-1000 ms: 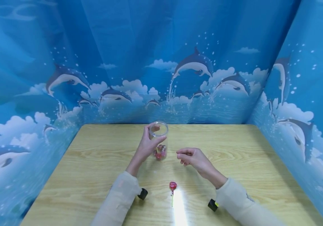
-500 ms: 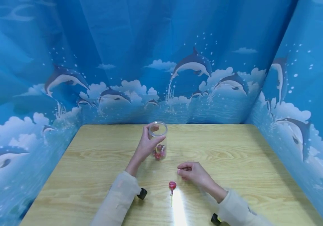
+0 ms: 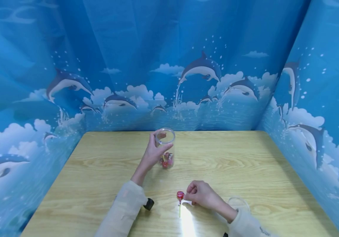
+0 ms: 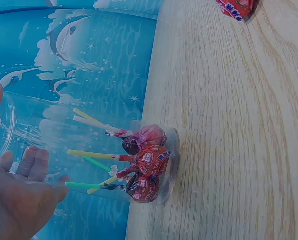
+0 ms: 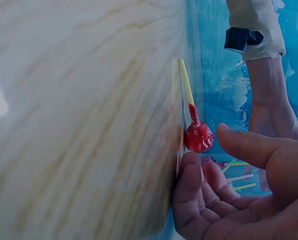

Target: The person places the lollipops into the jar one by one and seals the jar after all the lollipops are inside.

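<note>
My left hand [image 3: 152,153] grips a clear plastic jar [image 3: 173,146] near its open rim, fingers behind and thumb across the front. The jar stands upright on the table, with several wrapped lollipops [image 4: 146,162] at its bottom, their yellow, green and white sticks pointing up. A single red-wrapped lollipop [image 3: 180,195] with a yellow stick lies on the table nearer to me. Beside its round head is my right hand [image 3: 203,196]. In the right wrist view, the thumb [image 5: 246,145] and fingertips stand on either side of the candy [image 5: 199,137], with a gap at the thumb.
A clear round lid [image 3: 240,200] lies on the wooden table [image 3: 98,191], partly behind the right wrist. Blue dolphin-print curtains [image 3: 128,65] stand behind the table and along both sides. A bright light reflection falls just in front of the lollipop.
My right hand has come from beside the jar back toward me, down to the lollipop on the table. The left hand and jar have stayed in place. The clear lid has come into sight.
</note>
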`<action>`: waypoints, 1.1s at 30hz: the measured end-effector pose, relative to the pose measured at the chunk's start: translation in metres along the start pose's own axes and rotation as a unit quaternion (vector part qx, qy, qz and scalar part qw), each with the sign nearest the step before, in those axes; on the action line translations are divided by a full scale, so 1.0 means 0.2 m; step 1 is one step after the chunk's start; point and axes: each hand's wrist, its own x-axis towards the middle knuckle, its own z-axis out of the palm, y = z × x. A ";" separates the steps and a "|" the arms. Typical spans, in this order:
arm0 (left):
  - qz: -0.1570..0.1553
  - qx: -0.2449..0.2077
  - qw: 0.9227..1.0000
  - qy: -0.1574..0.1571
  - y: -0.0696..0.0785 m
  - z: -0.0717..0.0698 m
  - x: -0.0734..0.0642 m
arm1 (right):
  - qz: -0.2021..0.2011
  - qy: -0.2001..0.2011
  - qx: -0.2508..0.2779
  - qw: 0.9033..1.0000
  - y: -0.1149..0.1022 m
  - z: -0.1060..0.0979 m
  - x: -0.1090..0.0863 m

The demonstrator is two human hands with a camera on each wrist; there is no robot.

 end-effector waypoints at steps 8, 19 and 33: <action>-0.001 -0.002 1.000 0.001 0.00 0.00 0.00 | -0.015 -0.012 -0.014 1.000 -0.01 0.03 0.03; 0.005 -0.002 1.000 -0.001 -0.01 0.00 -0.01 | -0.035 0.006 -0.063 0.997 -0.02 0.07 0.05; -0.006 0.008 1.000 0.008 -0.01 0.00 0.00 | -0.028 0.054 -0.109 0.992 -0.02 0.08 0.06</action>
